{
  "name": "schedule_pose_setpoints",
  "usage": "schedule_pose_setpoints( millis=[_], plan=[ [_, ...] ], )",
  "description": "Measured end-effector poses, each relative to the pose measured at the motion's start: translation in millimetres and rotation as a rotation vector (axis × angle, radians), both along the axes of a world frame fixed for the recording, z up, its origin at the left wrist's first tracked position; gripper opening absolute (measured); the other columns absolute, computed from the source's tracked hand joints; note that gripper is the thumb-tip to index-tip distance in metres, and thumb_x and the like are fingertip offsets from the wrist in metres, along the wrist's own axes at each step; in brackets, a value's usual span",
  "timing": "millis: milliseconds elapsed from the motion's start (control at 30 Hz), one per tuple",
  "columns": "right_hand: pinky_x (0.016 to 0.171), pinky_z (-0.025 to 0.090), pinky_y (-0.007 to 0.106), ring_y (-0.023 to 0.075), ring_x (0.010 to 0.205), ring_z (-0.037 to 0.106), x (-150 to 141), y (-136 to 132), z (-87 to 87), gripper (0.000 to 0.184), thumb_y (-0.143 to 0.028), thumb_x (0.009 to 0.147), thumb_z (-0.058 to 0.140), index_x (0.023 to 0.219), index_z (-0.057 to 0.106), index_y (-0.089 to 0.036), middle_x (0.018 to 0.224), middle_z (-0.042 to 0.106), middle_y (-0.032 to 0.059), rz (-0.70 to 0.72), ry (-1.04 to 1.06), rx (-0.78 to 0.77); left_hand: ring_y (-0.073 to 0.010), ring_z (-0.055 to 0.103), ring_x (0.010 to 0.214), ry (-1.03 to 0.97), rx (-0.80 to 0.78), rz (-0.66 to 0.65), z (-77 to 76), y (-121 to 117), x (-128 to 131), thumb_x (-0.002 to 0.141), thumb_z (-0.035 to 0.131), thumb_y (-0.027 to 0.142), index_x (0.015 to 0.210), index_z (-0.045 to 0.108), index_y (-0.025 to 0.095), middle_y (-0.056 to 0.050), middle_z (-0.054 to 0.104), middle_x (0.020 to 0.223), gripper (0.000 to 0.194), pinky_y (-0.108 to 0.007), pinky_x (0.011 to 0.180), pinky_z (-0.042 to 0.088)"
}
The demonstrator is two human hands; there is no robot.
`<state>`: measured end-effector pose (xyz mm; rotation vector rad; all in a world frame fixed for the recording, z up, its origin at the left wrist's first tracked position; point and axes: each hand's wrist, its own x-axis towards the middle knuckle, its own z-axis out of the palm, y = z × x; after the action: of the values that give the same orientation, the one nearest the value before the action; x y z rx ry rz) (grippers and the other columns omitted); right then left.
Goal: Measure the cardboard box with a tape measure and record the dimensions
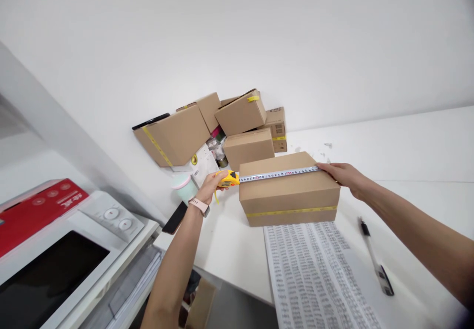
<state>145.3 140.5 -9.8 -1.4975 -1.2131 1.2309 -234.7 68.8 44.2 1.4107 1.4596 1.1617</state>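
A closed cardboard box (pixel 289 195) with a yellow strip along its front side rests on the white table. My left hand (pixel 212 185), with a watch on its wrist, is closed around a yellow tape measure (pixel 228 178) at the box's left edge. The silver blade (pixel 277 174) lies across the top of the box, numbers facing up. At the right edge, my right hand (pixel 342 175) pinches the blade's far end against the box; its tip is hidden under the fingers. Printed sheets (pixel 311 274) lie in front of the box, partly under it.
Several cardboard boxes (pixel 177 136) are piled against the wall. A pen (pixel 375 257) lies to the right of the sheets. A mint cup (pixel 185 190) and a black phone (pixel 175 218) sit left of my left hand. A white microwave (pixel 74 255) stands at the left.
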Motion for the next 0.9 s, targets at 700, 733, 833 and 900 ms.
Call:
schedule_pose_setpoints(
  millis=[700, 733, 833, 900],
  plan=[
    [0.094, 0.044, 0.047, 0.036, 0.11, 0.062, -58.2, 42.5, 30.7, 0.047, -0.042, 0.1, 0.029, 0.106, 0.067, -0.016, 0.121, 0.069, 0.0194, 0.226, -0.651, 0.449, -0.019, 0.069, 0.063, -0.897, -0.22, -0.297, -42.1, -111.7, 193.5, 0.074, 0.07, 0.062, 0.1, 0.061, 0.014, -0.007, 0.058, 0.098, 0.055, -0.025, 0.046, 0.054],
    [0.098, 0.043, 0.048, 0.0365, 0.116, 0.06, -59.1, 44.6, 28.2, 0.047, -0.04, 0.1, 0.028, 0.111, 0.067, -0.016, 0.127, 0.067, 0.0192, 0.241, -0.686, 0.467, -0.0188, 0.069, 0.062, -0.903, -0.254, -0.256, -35.6, -106.5, 197.2, 0.074, 0.069, 0.064, 0.098, 0.062, 0.012, -0.007, 0.059, 0.096, 0.057, -0.025, 0.046, 0.054],
    [0.104, 0.039, 0.051, 0.0371, 0.126, 0.053, -59.9, 47.6, 22.4, 0.053, -0.039, 0.101, 0.023, 0.127, 0.062, -0.016, 0.138, 0.062, 0.0177, 0.267, -0.774, 0.496, -0.0188, 0.069, 0.062, -0.935, -0.334, -0.181, -29.8, -95.8, 207.2, 0.074, 0.067, 0.065, 0.094, 0.062, 0.011, -0.007, 0.059, 0.093, 0.058, -0.026, 0.047, 0.054],
    [0.107, 0.037, 0.054, 0.0375, 0.13, 0.051, -59.5, 47.7, 20.3, 0.057, -0.041, 0.101, 0.02, 0.135, 0.059, -0.016, 0.143, 0.059, 0.0164, 0.285, -0.822, 0.494, -0.019, 0.069, 0.061, -0.938, -0.343, -0.158, -32.7, -93.5, 211.7, 0.075, 0.066, 0.065, 0.095, 0.062, 0.011, -0.007, 0.06, 0.093, 0.057, -0.026, 0.047, 0.054]
  ],
)
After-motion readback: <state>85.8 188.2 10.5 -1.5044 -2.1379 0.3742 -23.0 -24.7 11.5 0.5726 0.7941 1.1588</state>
